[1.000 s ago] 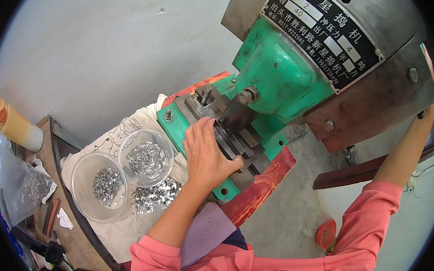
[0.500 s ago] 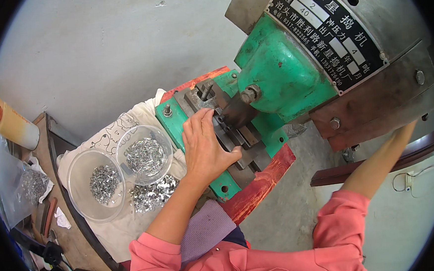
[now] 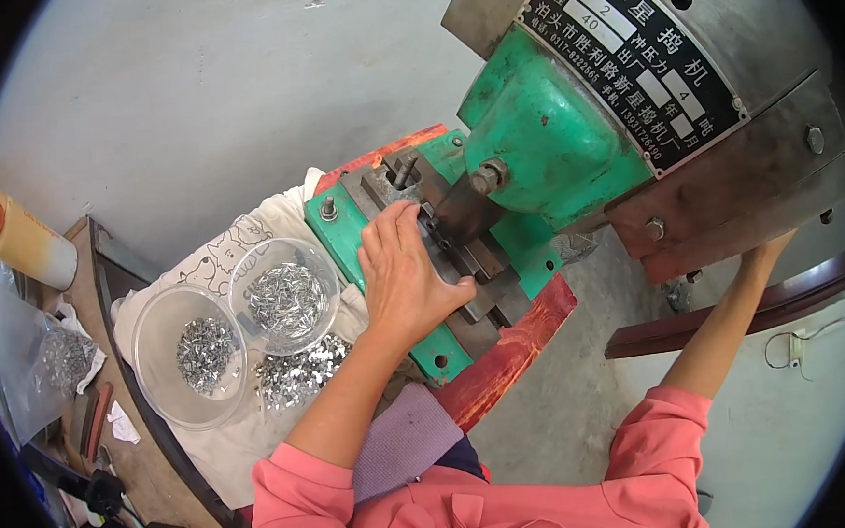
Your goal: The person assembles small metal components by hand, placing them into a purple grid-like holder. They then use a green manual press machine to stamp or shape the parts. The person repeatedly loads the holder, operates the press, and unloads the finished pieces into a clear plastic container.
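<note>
My left hand [image 3: 407, 275] rests against the metal die [image 3: 471, 261] on the bed of a green bench press [image 3: 550, 130]. Its thumb stretches away from the fingers along the die's near side; the fingertips reach the far end, where any small part is hidden. Above the die, the dark ram [image 3: 463, 211] blurs into the tooling. My right arm extends to the right, and my right hand [image 3: 772, 245] is up behind the press's grey housing, its fingers hidden. Left of the press stand a clear tub of thin metal pins [image 3: 289, 299] and a clear tub of small metal pieces [image 3: 206, 355].
A pile of shiny metal bits [image 3: 303, 370] lies on a printed cloth [image 3: 202, 461]. Further left, a wooden table [image 3: 151, 416] carries a yellowish bottle [image 3: 24, 240] and a plastic bag [image 3: 56, 359]. A red board [image 3: 520, 355] edges the press base; a purple cloth [image 3: 405, 444] lies near me.
My right hand has shifted slightly up behind the housing, its forearm moving a little left. My left hand stays at the die, with a slight shift. The tubs look unchanged.
</note>
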{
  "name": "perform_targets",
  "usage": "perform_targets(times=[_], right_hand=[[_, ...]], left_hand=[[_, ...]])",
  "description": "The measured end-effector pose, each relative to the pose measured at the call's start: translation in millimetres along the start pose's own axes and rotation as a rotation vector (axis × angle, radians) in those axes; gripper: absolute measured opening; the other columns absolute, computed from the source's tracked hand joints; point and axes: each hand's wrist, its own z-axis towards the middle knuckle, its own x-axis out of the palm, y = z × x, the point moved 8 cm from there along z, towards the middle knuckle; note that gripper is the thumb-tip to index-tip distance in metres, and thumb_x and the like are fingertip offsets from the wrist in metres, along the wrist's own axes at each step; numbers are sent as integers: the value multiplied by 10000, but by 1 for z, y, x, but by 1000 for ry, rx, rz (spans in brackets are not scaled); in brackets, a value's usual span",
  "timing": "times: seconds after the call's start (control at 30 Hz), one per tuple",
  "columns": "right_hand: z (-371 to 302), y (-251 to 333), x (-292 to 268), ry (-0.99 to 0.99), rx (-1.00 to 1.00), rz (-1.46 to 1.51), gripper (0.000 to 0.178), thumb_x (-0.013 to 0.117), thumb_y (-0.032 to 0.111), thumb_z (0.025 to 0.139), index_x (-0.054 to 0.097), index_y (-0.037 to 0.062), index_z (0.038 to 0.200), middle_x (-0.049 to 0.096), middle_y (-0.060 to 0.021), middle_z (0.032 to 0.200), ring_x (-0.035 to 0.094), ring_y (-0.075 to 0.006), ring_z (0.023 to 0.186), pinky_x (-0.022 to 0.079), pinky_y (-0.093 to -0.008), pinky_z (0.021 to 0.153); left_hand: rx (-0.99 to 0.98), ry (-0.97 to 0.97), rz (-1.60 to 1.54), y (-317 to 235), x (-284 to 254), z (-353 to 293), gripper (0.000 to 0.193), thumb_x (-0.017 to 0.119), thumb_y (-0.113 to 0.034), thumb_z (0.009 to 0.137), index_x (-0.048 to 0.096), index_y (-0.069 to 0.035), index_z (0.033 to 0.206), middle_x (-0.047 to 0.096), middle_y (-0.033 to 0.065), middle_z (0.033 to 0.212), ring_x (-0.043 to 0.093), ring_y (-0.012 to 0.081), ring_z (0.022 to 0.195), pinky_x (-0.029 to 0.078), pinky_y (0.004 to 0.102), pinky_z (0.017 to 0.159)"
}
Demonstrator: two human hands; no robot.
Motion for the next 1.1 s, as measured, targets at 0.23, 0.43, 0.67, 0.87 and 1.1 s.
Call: perform_targets(times=[0.23,0.43,0.67,0.87,1.1], right_hand=[[77,62,25,269,160,-17,256,637,183,954,627,-31,1094,678,-86,1001,628,-190,877,512,-324,776],[105,116,61,431,176,-67,270,639,188,955,624,-39,1101,679,-91,1008,629,-191,885,513,-329,782],[65,90,36,57,23,-87,287,641,194,955,621,-48,1109,682,-96,1015,630,-193,894,514,-334,788],[-58,63,29,-411,-215,-310,301,643,199,956,618,-56,1116,683,-101,1022,630,-193,902,515,-339,793],[1,23,8,9,15,-62,281,643,179,961,622,-42,1133,686,-95,1054,626,-184,923,524,-355,848]], left_hand=[[-10,-22,-10,0,-3,2,945,856,-247,538,410,7,1332,416,145,1387,382,363,1274,345,473,1099],[5,-24,-9,0,-3,1,949,872,-258,545,436,35,1336,419,154,1381,397,356,1274,360,468,1086],[21,-42,-37,0,-4,1,929,847,-243,539,421,21,1321,431,158,1364,410,368,1235,357,470,1083],[39,-57,-17,0,-3,1,928,847,-251,538,423,28,1315,434,162,1360,411,371,1239,361,467,1085],[24,-40,-5,-3,-6,0,933,848,-251,530,423,40,1308,433,182,1364,411,384,1244,359,475,1082]])
